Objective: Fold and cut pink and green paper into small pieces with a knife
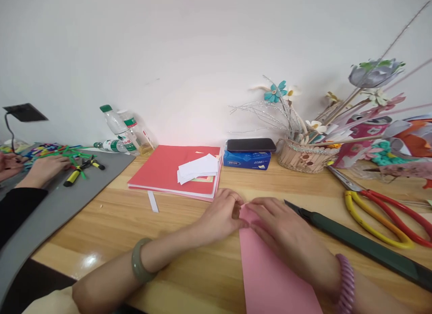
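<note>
A sheet of pink paper lies on the wooden table, running from the middle toward the bottom edge of the view. My left hand, with a green bangle at its wrist, pinches the paper's far left corner between thumb and fingers. Across the far end of the sheet, my right hand has its fingers bent and pressed together on the paper, covering part of it. Right of that hand lies a dark green utility knife with its black blade pointing toward the far side.
Scissors with red and yellow handles lie at the right. Behind are red paper sheets with white slips, a phone on a blue tissue pack, and a flower basket. Another person's hands work at the left near pliers.
</note>
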Available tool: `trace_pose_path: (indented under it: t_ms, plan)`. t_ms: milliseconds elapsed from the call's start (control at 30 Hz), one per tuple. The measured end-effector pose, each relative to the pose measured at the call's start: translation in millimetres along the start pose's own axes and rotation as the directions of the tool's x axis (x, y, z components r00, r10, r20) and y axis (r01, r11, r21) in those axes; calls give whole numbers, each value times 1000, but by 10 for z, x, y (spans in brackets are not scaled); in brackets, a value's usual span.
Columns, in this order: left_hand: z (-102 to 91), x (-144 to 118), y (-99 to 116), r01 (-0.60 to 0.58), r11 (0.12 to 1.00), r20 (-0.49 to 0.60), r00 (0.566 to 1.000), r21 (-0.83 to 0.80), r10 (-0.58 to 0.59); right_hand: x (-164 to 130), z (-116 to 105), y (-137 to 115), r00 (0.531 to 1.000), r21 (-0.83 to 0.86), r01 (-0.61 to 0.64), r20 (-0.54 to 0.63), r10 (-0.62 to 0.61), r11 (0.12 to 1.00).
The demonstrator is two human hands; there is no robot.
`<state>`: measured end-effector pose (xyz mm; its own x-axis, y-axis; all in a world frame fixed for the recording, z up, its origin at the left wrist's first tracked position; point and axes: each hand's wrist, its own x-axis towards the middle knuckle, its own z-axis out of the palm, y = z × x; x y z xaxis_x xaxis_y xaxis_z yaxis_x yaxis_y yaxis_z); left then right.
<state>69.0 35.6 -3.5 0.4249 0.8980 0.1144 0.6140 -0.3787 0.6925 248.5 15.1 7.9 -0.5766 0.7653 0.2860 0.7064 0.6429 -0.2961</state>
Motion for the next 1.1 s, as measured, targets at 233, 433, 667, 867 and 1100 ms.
trace_pose_path:
  t_ms: [233, 433, 667, 867, 1100]
  plan:
    - [-31, -9, 104, 195, 710, 33, 971, -677, -235, 119, -167, 56, 962, 129, -256, 126, 240, 958]
    - [-72, -55, 202, 279, 631, 81, 943, -724, -324, 105, -251, 67, 913, 342, -397, 240, 329, 852]
    - [-33, -147, 217, 265, 635, 45, 939, -725, -340, 110, -296, 44, 881, 531, -472, 296, 368, 703]
    - [-28, -164, 215, 273, 658, 43, 938, -702, -344, 92, -268, 52, 870, 574, -493, 313, 381, 654]
    - [-55, -155, 266, 165, 659, -31, 961, -734, -274, 82, -251, -4, 894, 550, -448, 285, 346, 705]
